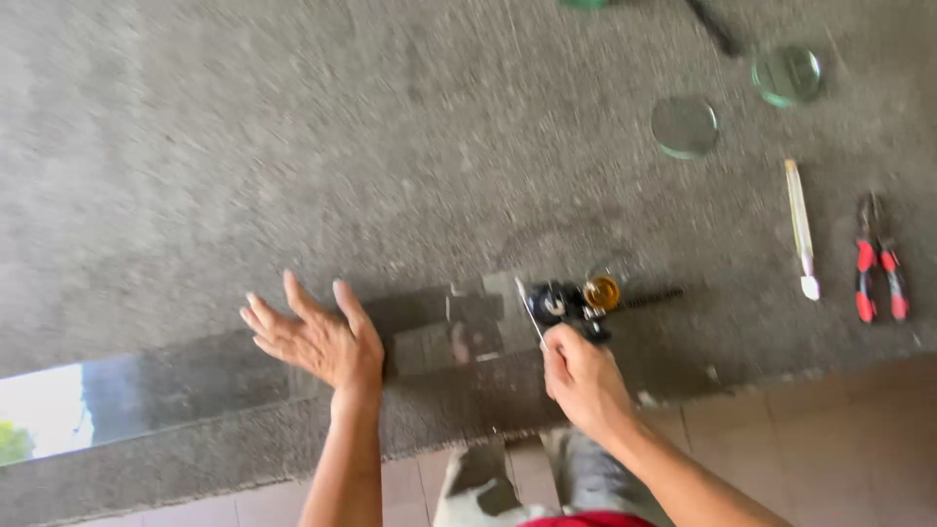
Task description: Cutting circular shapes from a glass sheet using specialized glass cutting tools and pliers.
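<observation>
Right hand [584,376] grips the glass cutter [571,304] on the mirror strip [293,376]. Left hand [317,337], released and flat, steadies the strip beside it. Maintain steady pressure throughout. Beyond the grip: pliers [878,259], two glass discs [685,127].

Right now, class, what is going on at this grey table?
A person presses their open left hand flat on a long glass strip lying on the grey carpeted table. Their right hand grips a black cutting tool at the strip. Two glass discs, red-handled pliers and a pale stick tool lie apart.
</observation>
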